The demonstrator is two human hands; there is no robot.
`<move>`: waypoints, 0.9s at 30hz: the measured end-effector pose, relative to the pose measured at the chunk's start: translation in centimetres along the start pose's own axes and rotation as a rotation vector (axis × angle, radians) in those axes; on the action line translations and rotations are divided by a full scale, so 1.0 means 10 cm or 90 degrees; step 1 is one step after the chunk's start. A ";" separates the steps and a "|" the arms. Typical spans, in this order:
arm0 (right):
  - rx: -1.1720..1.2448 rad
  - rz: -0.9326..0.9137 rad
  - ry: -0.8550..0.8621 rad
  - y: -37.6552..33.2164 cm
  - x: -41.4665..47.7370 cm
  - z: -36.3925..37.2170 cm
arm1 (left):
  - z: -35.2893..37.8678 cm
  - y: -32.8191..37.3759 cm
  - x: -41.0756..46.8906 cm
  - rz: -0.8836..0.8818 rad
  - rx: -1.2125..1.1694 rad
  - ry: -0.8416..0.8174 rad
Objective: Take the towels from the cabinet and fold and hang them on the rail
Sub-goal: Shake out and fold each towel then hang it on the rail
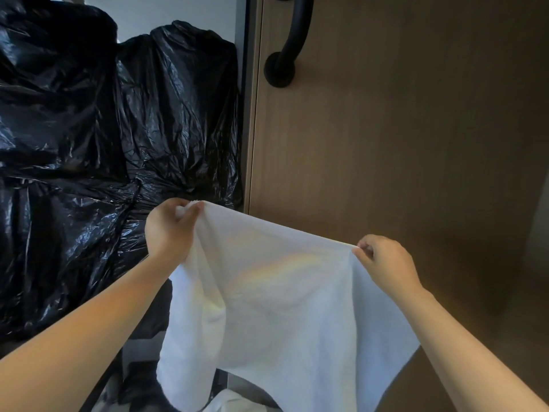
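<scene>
A white towel (276, 298) hangs spread out in front of me, held up by its top edge. My left hand (169, 230) grips the towel's upper left corner, fingers curled round the cloth. At the upper right corner my right hand (383, 260) pinches the edge between thumb and fingers. The top edge sags a little between the two hands. The towel's lower part drops out of view at the bottom, where more white cloth (228, 404) shows. No rail is in view.
Several full black plastic bags (98, 138) are stacked on the left, close behind my left hand. A brown wooden door (401, 129) with a black curved handle (288, 43) fills the right side, just behind the towel.
</scene>
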State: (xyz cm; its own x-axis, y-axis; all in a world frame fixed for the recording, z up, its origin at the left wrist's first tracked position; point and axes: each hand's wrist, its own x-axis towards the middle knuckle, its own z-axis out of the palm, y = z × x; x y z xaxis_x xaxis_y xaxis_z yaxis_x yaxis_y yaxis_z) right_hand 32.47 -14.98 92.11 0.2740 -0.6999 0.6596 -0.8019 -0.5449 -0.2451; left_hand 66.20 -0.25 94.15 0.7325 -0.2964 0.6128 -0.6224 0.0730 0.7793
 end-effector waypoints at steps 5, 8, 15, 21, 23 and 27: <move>0.102 -0.013 0.005 -0.01 -0.07 0.06 | 0.00 -0.05 -0.03 0.036 0.139 -0.091; 0.148 -0.081 -0.039 -0.24 -0.04 -0.03 | -0.02 -0.02 -0.14 0.074 0.109 -0.103; 0.320 -0.229 -0.112 -0.90 0.02 -0.24 | 0.16 0.35 -0.65 0.131 -0.073 -0.344; 0.364 -0.244 -0.116 -1.01 0.03 -0.26 | 0.21 0.39 -0.79 0.100 -0.184 -0.456; 0.335 -0.239 -0.128 -0.97 0.01 -0.24 | 0.22 0.39 -0.79 0.071 -0.170 -0.411; 0.209 -0.208 -0.151 -0.75 -0.07 -0.15 | 0.19 0.38 -0.72 0.020 -0.150 -0.327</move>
State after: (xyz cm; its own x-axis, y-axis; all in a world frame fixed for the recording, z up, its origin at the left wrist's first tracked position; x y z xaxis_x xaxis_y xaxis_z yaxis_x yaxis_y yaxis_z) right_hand 37.51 -9.71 94.56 0.6249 -0.5338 0.5696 -0.4561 -0.8418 -0.2885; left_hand 58.07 0.33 92.43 0.4496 -0.7114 0.5402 -0.5203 0.2830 0.8057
